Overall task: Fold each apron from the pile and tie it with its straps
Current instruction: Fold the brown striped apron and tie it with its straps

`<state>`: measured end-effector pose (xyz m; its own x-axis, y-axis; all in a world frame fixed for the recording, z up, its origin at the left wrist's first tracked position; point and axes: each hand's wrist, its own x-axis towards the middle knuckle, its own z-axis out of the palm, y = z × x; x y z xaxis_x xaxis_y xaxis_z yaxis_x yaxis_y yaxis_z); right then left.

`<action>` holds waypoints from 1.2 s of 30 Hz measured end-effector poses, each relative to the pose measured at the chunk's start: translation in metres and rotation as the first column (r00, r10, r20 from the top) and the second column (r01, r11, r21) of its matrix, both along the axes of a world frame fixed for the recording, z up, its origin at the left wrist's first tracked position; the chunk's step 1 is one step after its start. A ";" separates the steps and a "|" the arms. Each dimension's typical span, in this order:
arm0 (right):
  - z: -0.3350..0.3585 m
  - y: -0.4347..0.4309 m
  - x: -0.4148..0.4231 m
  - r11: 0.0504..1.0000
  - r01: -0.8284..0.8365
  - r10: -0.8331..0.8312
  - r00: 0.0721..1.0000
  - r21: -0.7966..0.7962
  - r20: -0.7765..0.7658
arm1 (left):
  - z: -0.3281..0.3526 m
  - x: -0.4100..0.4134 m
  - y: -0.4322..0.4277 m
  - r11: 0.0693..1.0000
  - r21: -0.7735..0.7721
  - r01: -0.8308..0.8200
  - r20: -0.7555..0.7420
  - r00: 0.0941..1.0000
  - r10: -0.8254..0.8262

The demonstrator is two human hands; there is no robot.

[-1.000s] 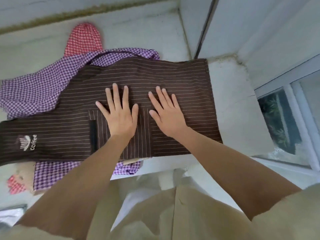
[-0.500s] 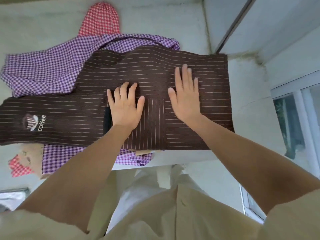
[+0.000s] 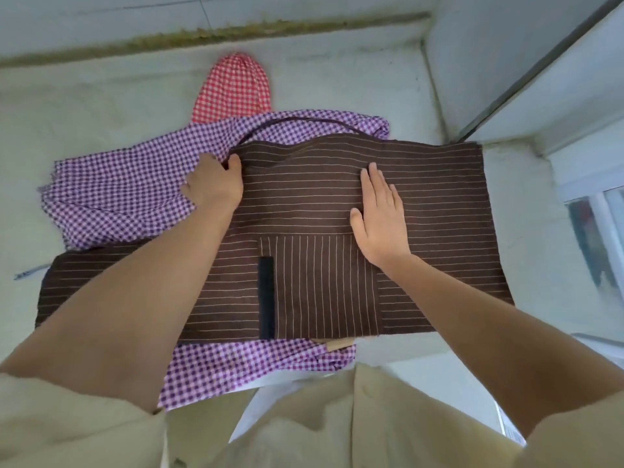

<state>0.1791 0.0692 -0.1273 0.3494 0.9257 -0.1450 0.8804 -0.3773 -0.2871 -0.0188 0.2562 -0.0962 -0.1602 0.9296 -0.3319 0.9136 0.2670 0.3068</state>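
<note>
While the brown striped apron (image 3: pixel 422 204) lies spread flat across the middle of the pale worktop (image 3: pixel 101 113), both hands are on it. The left hand (image 3: pixel 214 182) is at the cloth's 10 o'clock corner, its fingers curled under the edge and the thumb laid on top, so it pinches the apron's hem where the dark neck strap (image 3: pixel 297 120) begins. The right hand (image 3: pixel 381 219) lies just right of the apron's middle, fingers straight and close together, pointing to 12 o'clock, palm pressed flat on the stripes.

A pocket (image 3: pixel 320 288) with upright stripes sits toward 6 o'clock on the apron, touching the heel of the right hand, and a black strip (image 3: pixel 266 298) runs down the pocket's left side.

Under the brown apron lies a purple checked apron (image 3: pixel 118 194), rumpled, showing at 9 o'clock and again at 6 o'clock along the near edge of the worktop. A red checked cloth (image 3: pixel 233 86) pokes out from beneath it at 12 o'clock. At 3 o'clock, apart from the cloths, is a window (image 3: pixel 601 248).
</note>
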 end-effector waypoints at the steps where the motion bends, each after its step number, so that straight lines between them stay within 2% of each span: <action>1: 0.005 0.004 -0.004 1.000 -0.014 0.014 1.000 0.018 0.000 | -0.001 -0.001 0.005 0.997 -0.078 0.003 0.003 1.000 -0.003; 3: 0.016 0.019 -0.016 0.995 -0.080 0.079 0.997 0.063 0.009 | 0.003 -0.001 0.016 0.988 -0.147 0.056 0.087 0.995 -0.043; 7: 0.023 0.046 -0.040 0.972 -0.222 0.218 0.974 0.074 0.054 | 0.015 0.001 0.022 0.973 -0.200 0.118 0.479 0.878 -0.008; 9: 0.014 0.048 -0.046 0.967 -0.255 0.252 0.963 0.015 0.100 | 0.017 -0.003 0.025 0.985 -0.143 0.101 0.599 0.801 0.005; 11: 0.002 0.041 -0.043 0.974 -0.218 0.225 0.966 -0.061 0.130 | 0.017 -0.009 0.026 0.998 -0.006 0.069 0.623 0.780 -0.050; 14: -0.011 0.030 -0.035 0.976 -0.168 0.189 0.970 -0.140 0.152 | 0.010 -0.021 0.027 0.972 0.217 0.088 0.481 0.857 -0.185; 16: -0.013 0.030 -0.033 0.979 -0.137 0.159 0.977 -0.153 0.142 | 0.002 -0.023 0.025 0.958 0.263 0.113 0.403 0.890 -0.216; 19: -0.003 0.042 -0.041 0.995 -0.051 0.061 0.992 -0.091 0.112 | -0.003 -0.014 0.024 0.967 0.247 0.069 0.368 0.916 -0.159; 21: 0.009 0.055 -0.053 0.994 -0.103 0.105 0.989 -0.022 0.104 | -0.002 -0.008 0.019 0.940 0.336 0.061 0.217 0.966 -0.140; 22: 0.013 0.063 -0.061 0.988 -0.156 0.154 0.983 0.007 0.101 | 0.000 -0.006 0.015 0.904 0.417 0.094 0.108 0.982 -0.152; 24: 0.016 0.073 -0.074 0.981 -0.190 0.188 0.980 0.039 0.061 | 0.005 0.003 -0.006 0.822 0.509 0.257 -0.007 0.956 -0.294; 26: 0.011 0.071 -0.078 0.993 -0.119 0.119 0.993 0.011 0.012 | 0.002 0.012 -0.035 0.748 0.449 0.489 -0.076 0.855 -0.513; 28: 0.004 0.057 -0.071 0.999 0.026 -0.025 1.000 -0.048 0.011 | -0.011 0.012 -0.058 0.719 0.248 0.649 -0.150 0.759 -0.634; 30: -0.003 0.032 -0.050 0.971 0.215 -0.213 0.977 -0.100 0.028 | -0.030 -0.004 -0.067 0.725 0.077 0.685 -0.211 0.722 -0.660; 32: -0.011 -0.004 -0.019 0.896 0.409 -0.407 0.912 -0.176 0.046 | -0.044 -0.025 -0.069 0.720 0.009 0.694 -0.239 0.701 -0.672; 36: -0.018 -0.070 0.035 0.801 0.549 -0.533 0.835 -0.237 0.134 | -0.043 -0.031 -0.070 0.714 -0.034 0.699 -0.272 0.681 -0.680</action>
